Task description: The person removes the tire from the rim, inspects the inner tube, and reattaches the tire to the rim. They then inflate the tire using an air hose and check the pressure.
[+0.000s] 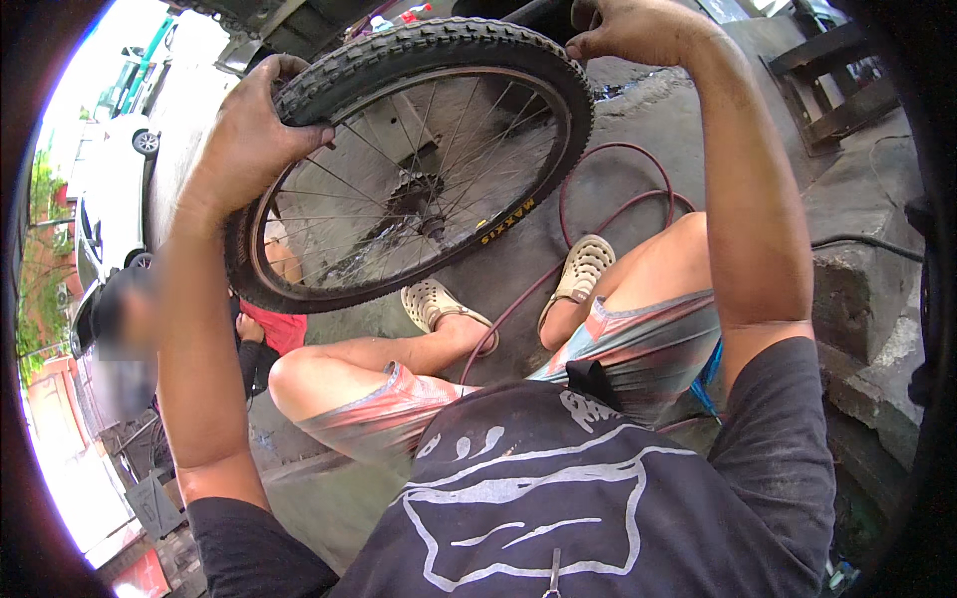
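A bicycle wheel (pixel 424 40) with a knobby black tyre, yellow sidewall lettering and spokes is held up in front of me, tilted, its sprocket cluster (pixel 417 194) showing at the hub. My left hand (pixel 259 135) grips the tyre at its upper left, thumb over the tread. At the upper right, my right hand (pixel 628 30) holds the tyre's edge with thumb and curled fingers, partly cut off by the picture's rim. Both forearms are raised, and my legs in beige clogs lie bent below the wheel.
A red hose (pixel 666 169) loops over the concrete floor, and a black hose (pixel 862 241) runs right. A co-worker (pixel 125 339) is at the left, with parked white cars (pixel 125 189) beyond. A dark metal frame (pixel 812 90) stands at upper right, above a concrete step (pixel 857 309).
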`<state>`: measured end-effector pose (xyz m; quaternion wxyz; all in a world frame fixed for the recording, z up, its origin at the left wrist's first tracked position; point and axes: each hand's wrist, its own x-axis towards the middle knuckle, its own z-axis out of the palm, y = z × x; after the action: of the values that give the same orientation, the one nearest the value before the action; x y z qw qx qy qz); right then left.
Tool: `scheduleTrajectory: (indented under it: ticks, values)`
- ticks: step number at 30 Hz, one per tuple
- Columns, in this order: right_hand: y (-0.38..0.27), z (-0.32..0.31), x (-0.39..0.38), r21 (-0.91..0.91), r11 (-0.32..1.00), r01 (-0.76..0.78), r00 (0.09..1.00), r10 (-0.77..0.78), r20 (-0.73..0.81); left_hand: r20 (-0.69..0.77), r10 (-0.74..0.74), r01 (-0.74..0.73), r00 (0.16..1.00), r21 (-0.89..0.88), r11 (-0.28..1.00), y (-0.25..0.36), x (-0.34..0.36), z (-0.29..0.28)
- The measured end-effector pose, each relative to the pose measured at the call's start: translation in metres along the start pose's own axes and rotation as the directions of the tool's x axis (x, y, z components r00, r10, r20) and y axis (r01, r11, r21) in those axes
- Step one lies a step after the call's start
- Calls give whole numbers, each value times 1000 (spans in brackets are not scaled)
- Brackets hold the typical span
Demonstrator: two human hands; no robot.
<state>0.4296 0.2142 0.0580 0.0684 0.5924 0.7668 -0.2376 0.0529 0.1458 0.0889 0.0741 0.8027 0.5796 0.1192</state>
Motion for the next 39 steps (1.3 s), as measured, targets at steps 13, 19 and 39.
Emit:
scheduleTrajectory:
  ticks: [13,19,39]
  values:
    - [-119,58,33,74,782,618,638,-444,-629,-144,11,34,990,307,951,57,-28,39]
    - [-17,8,-43,188,753,630,523,-233,-820,10,-127,127,992,3,992,29,-24,10]
    - [259,335,-189,414,732,-541,828,550,108,16,-74,68,997,226,972,-56,-37,-5]
